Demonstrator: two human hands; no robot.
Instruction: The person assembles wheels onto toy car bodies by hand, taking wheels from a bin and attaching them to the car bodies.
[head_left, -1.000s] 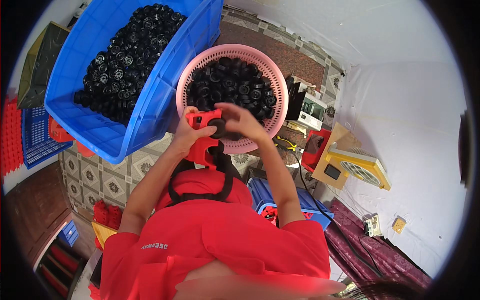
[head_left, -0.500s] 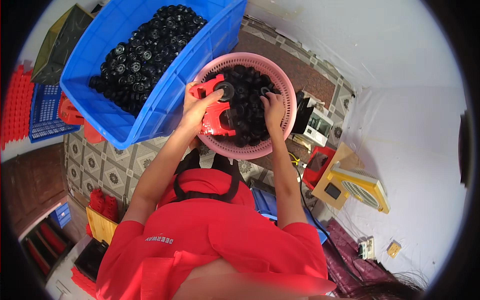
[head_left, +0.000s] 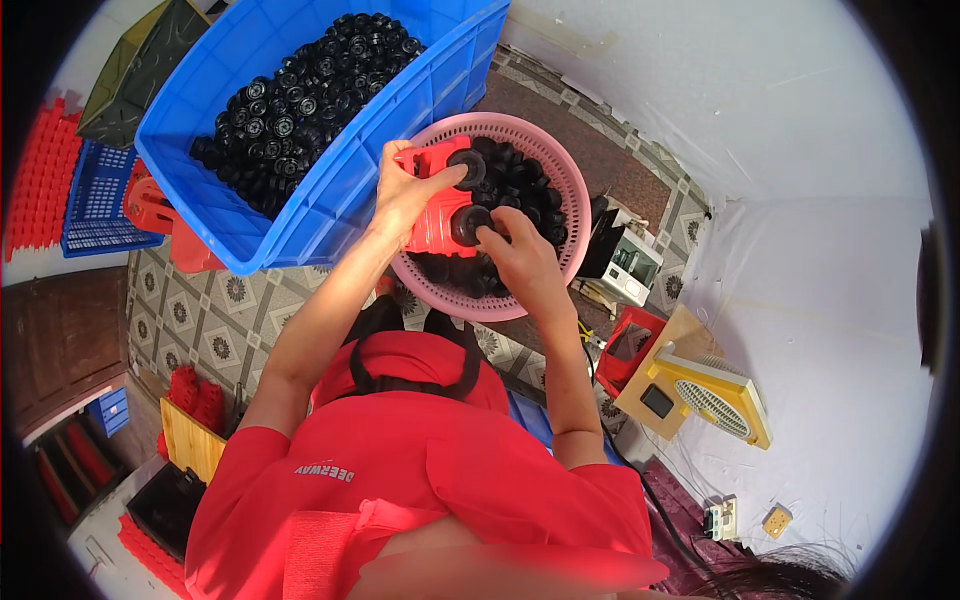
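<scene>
Red plastic body (head_left: pixel 435 218): head view, held above the left part of the pink basket (head_left: pixel 577 210), right of the blue bin (head_left: pixel 405 105).
Left hand (head_left: pixel 402 195): clamped on the body, thumb against the far wheel (head_left: pixel 467 165); fingers underneath hidden.
Right hand (head_left: pixel 528 262): thumb and fingers closed on the near wheel (head_left: pixel 466 228); cannot tell how firmly it sits.
Wheel risk: an off-centre push could tilt it or drop it among the loose wheels (head_left: pixel 541 192).
Body risk: slack left grip could let it twist.
</scene>
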